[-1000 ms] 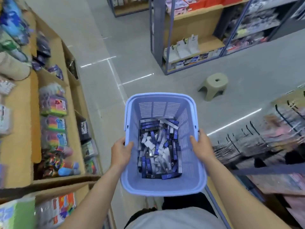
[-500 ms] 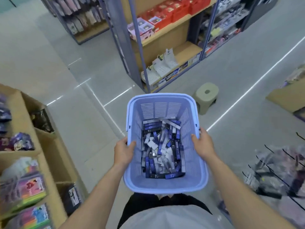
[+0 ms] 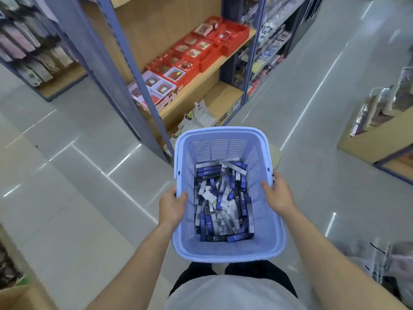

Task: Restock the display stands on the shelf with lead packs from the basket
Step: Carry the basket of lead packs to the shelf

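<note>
Dozens of lead packs (image 3: 223, 198) lie loose in the basket (image 3: 228, 253), which my left hand (image 3: 171, 206) and right hand (image 3: 279, 195) grip by its side rims. Since a second ago the shelf unit (image 3: 223, 98) holding red boxes (image 3: 201, 52) has drawn nearer. I see no display stands, so I judge restocking not yet begun.

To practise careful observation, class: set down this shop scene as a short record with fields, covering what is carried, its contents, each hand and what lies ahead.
Carried: a pale blue slatted basket, held in front of the body
Contents: loose lead packs, blue, black and silver, piled on its bottom
Left side: the left hand grips the rim, thumb inside
Right side: the right hand grips the opposite rim
Ahead: a shelf unit carrying red boxes
Underfoot: glossy grey floor tiles
</note>
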